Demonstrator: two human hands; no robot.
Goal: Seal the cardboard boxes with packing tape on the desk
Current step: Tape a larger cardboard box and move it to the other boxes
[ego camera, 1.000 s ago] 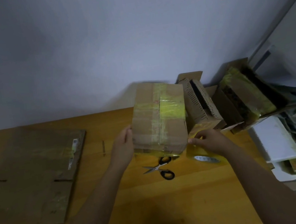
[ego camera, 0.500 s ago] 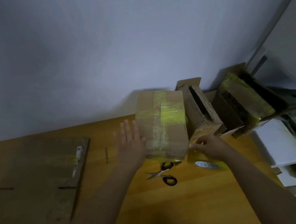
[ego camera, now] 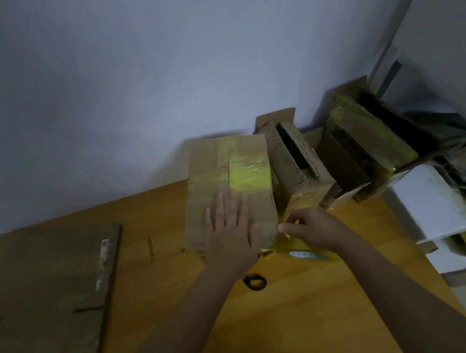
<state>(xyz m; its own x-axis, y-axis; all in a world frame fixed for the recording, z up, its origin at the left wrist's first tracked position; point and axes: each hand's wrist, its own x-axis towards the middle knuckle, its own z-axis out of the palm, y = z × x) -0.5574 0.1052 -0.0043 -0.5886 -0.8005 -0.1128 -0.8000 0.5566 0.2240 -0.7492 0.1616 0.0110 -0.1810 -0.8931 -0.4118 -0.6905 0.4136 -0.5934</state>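
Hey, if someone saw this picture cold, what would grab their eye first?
Probably the cardboard box at the desk's far edge, banded with bright yellow tape. The left hand lies flat on it while the right hand pinches at its right corner. Flattened cardboard lies on the left.

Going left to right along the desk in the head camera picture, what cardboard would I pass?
Flattened cardboard sheet → taped cardboard box under the left hand → open perforated box → leaning yellow-taped boxes.
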